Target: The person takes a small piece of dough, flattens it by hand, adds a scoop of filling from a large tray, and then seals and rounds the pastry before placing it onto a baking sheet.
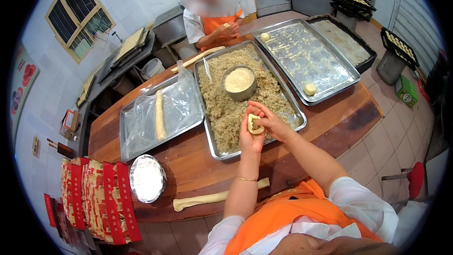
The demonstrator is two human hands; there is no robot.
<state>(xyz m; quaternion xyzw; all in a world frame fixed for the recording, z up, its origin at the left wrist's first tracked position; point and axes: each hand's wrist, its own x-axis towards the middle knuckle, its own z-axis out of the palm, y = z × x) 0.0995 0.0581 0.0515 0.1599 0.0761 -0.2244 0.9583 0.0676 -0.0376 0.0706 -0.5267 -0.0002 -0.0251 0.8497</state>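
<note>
Over the near edge of the filling tray, both of my hands work on one cupped piece of pale dough [251, 123]. My left hand [248, 138] cradles it from the left and below. From the right, my right hand [272, 122] has its fingers curled onto the rim. Whether there is filling inside the cup is hard to make out. Just beyond my hands is a crumbly greenish-brown filling [217, 123] in a metal tray [220, 157]. A round metal bowl of pale crumbs [239, 81] rests on that filling. A long dough rope [221, 199] lies near the table's front edge, beneath my left forearm.
Left stands a tray with plastic film [137, 125] and a dough strip [160, 115]. A bowl of white flour [146, 178] sits near red packages [101, 193]. A metal tray [306, 59] at right holds two dough balls. Across the table, a person [212, 30] handles dough.
</note>
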